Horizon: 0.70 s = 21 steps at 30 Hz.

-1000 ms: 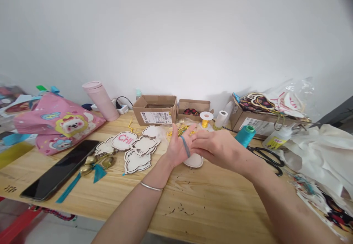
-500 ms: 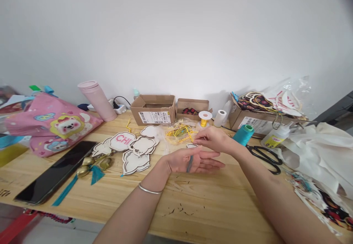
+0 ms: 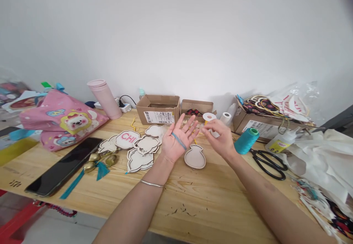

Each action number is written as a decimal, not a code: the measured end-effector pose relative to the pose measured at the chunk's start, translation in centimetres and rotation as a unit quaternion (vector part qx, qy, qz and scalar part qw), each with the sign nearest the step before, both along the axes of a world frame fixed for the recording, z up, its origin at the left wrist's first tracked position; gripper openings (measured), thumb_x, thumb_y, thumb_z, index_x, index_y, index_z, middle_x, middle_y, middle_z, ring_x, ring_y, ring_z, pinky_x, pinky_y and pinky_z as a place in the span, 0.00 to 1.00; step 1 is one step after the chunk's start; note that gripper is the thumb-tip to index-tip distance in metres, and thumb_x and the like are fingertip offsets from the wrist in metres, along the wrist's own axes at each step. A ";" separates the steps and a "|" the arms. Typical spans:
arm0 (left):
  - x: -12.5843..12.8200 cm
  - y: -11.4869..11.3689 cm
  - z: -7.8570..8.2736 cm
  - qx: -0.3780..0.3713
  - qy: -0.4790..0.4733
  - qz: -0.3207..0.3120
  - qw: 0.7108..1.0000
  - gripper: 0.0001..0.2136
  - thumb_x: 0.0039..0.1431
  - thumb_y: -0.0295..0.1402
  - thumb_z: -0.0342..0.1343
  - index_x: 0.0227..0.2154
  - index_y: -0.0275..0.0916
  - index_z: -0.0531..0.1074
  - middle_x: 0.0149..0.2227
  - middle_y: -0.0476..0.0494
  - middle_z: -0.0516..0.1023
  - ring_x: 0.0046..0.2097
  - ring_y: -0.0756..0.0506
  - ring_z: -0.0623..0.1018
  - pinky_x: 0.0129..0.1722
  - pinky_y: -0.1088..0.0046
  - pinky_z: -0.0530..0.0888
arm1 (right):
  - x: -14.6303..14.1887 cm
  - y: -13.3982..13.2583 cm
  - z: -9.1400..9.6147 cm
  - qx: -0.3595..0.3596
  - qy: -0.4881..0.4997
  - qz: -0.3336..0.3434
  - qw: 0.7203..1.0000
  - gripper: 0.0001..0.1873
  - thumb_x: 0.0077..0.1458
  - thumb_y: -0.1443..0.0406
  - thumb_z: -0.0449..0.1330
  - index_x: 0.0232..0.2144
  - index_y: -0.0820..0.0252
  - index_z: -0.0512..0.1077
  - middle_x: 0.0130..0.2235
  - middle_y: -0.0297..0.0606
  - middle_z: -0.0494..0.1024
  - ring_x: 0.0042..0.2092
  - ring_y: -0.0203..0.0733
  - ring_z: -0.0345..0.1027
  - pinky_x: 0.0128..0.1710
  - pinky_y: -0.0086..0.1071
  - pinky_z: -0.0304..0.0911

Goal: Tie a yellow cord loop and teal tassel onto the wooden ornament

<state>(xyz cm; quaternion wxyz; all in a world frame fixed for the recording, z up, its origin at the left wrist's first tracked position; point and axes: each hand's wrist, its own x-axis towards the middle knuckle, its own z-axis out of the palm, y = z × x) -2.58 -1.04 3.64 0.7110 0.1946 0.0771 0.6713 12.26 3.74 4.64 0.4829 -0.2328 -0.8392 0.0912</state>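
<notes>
My left hand (image 3: pixel 178 138) is raised palm up over the wooden table (image 3: pixel 193 196), fingers spread, with blue thread (image 3: pixel 178 141) wound across the palm. My right hand (image 3: pixel 220 138) hovers just to its right, fingers pinched together near the left fingertips; what they pinch is too thin to make out. A small bag-shaped wooden cutout (image 3: pixel 195 157) lies on the table below both hands. A teal thread spool (image 3: pixel 246 141) stands to the right of my right hand.
A pile of wooden cutouts (image 3: pixel 138 147) lies to the left, with brass bells and teal tassels (image 3: pixel 97 163), a dark phone (image 3: pixel 62 166) and a pink bag (image 3: pixel 63 120). Cardboard boxes (image 3: pixel 158 109), a pink bottle (image 3: pixel 104 98), scissors (image 3: pixel 268 161) and glue (image 3: pixel 278 143) line the back and right.
My left hand has lifted from flat and low to upright with fingers spread. My right hand has moved up beside it. The bag-shaped cutout now lies uncovered on the table.
</notes>
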 end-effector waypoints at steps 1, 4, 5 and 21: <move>-0.1 0.1 -0.1 -0.001 -0.007 0.012 1.000 0.22 0.59 0.39 0.34 0.57 0.45 0.50 0.57 0.41 0.59 0.56 0.42 0.62 0.53 0.59 0.58 | -0.3 -0.5 -0.2 0.012 -0.023 0.037 0.999 0.10 0.53 0.62 0.52 0.24 0.59 0.70 0.26 0.37 0.70 0.32 0.37 0.63 0.34 0.33 0.58; -0.5 0.3 -0.4 0.001 -0.019 0.038 0.999 0.22 0.59 0.39 0.34 0.57 0.46 0.48 0.58 0.41 0.57 0.56 0.42 0.62 0.52 0.60 0.59 | -1.1 -1.6 -1.2 0.016 -0.101 0.093 0.990 0.08 0.50 0.61 0.56 0.26 0.60 0.70 0.28 0.37 0.71 0.32 0.37 0.63 0.33 0.33 0.56; -0.5 0.3 -0.4 0.002 -0.021 0.042 0.999 0.22 0.59 0.39 0.34 0.57 0.46 0.48 0.58 0.41 0.56 0.56 0.42 0.62 0.52 0.60 0.59 | -1.3 -1.7 -1.6 0.010 -0.114 0.088 0.989 0.08 0.49 0.61 0.56 0.26 0.60 0.70 0.28 0.36 0.71 0.32 0.38 0.63 0.33 0.34 0.56; 0.1 0.0 0.0 0.008 -0.004 0.000 1.000 0.24 0.59 0.40 0.36 0.58 0.41 0.48 0.57 0.36 0.58 0.56 0.41 0.62 0.52 0.61 0.60 | -2.3 -2.7 -3.1 0.063 -0.104 0.036 0.992 0.07 0.48 0.71 0.51 0.20 0.61 0.64 0.23 0.34 0.70 0.28 0.35 0.58 0.28 0.30 0.50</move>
